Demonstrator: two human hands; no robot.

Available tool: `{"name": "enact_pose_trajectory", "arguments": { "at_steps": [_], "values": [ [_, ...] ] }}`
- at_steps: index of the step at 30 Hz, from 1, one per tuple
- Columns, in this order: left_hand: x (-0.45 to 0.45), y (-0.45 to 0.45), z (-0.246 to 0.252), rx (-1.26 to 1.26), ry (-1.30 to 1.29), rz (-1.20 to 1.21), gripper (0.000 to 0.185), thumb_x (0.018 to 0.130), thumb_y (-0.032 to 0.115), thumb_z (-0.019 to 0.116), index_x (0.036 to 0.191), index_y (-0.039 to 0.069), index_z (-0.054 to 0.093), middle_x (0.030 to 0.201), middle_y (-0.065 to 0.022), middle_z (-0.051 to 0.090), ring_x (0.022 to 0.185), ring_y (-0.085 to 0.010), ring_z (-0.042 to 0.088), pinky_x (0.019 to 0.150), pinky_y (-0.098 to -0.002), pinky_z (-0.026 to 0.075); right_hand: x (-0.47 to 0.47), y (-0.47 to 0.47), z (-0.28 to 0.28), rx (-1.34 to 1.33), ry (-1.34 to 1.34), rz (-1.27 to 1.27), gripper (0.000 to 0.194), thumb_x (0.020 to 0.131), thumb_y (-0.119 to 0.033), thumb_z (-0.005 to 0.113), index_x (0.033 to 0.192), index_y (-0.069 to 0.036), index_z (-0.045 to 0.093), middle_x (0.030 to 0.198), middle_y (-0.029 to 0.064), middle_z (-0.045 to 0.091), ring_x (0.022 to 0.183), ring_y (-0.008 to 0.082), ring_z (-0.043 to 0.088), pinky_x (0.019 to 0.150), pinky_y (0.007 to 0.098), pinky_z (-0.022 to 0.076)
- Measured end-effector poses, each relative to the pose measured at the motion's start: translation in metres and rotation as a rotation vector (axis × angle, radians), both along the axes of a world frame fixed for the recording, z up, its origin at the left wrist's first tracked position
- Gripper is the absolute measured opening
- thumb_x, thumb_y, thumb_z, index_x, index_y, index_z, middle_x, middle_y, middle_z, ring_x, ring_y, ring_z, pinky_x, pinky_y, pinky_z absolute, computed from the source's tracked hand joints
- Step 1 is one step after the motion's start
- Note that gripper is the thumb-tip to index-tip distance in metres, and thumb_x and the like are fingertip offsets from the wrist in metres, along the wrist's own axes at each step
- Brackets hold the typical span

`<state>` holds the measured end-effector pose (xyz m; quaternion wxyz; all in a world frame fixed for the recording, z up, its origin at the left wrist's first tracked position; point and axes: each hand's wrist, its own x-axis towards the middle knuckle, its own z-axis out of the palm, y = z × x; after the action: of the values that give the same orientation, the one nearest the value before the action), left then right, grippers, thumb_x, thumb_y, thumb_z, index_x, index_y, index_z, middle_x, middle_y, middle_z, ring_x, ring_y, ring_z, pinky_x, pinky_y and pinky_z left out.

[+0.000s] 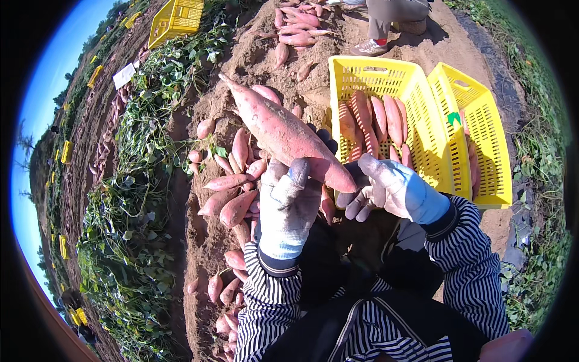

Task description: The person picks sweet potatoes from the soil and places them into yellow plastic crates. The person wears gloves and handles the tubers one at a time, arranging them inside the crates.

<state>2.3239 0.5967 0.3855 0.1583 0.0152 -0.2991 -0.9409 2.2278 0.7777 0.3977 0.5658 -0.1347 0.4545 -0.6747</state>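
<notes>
A large reddish sweet potato [285, 129] with soil on its skin is held up, its thin tip towards the upper left. My left hand [289, 199], in a white and grey work glove, grips it from below around its middle. My right hand [384, 190], gloved alike, is at the blunt lower end, fingers spread; whether it bears any weight there cannot be told. Beyond the right hand stands a yellow slatted plastic crate [434, 149] with several sweet potatoes [391, 120] inside. More sweet potatoes [237, 208] lie heaped on the soil to the left.
A second yellow crate [491, 145] adjoins the first on the right and holds sweet potatoes. Ahead lies another sweet potato pile [298, 22], near a crouching person's shoe [371, 47]. Leafy vines [131, 235] run along the left; another crate [176, 20] stands at upper left.
</notes>
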Motion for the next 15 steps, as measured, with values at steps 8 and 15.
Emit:
{"name": "enact_pose_trajectory", "arguments": {
  "at_steps": [8, 15],
  "values": [
    [-0.017, 0.019, -0.018, -0.225, -0.102, -0.079, 0.053, 0.095, 0.022, 0.069, 0.138, 0.002, 0.048, 0.139, -0.0117, 0.055, 0.124, -0.023, 0.056, 0.109, -0.0419, 0.043, -0.003, 0.029, -0.001, 0.13, 0.282, -0.133, 0.034, 0.104, -0.028, 0.053, 0.112, 0.003, 0.064, 0.091, 0.0083, 0.07, 0.074, 0.0148, 0.066, 0.067, 0.0259, 0.053],
    [-0.022, 0.031, -0.015, -0.233, -0.146, 0.162, 0.054, 0.099, 0.018, 0.063, 0.145, 0.001, 0.042, 0.125, -0.0071, 0.059, 0.105, -0.015, 0.06, 0.097, -0.0303, 0.046, -0.006, 0.039, -0.005, 0.217, 0.571, -0.229, 0.039, 0.1, -0.027, 0.059, 0.124, 0.004, 0.061, 0.092, 0.007, 0.07, 0.079, 0.0129, 0.066, 0.068, 0.0253, 0.054]
  ]
}}
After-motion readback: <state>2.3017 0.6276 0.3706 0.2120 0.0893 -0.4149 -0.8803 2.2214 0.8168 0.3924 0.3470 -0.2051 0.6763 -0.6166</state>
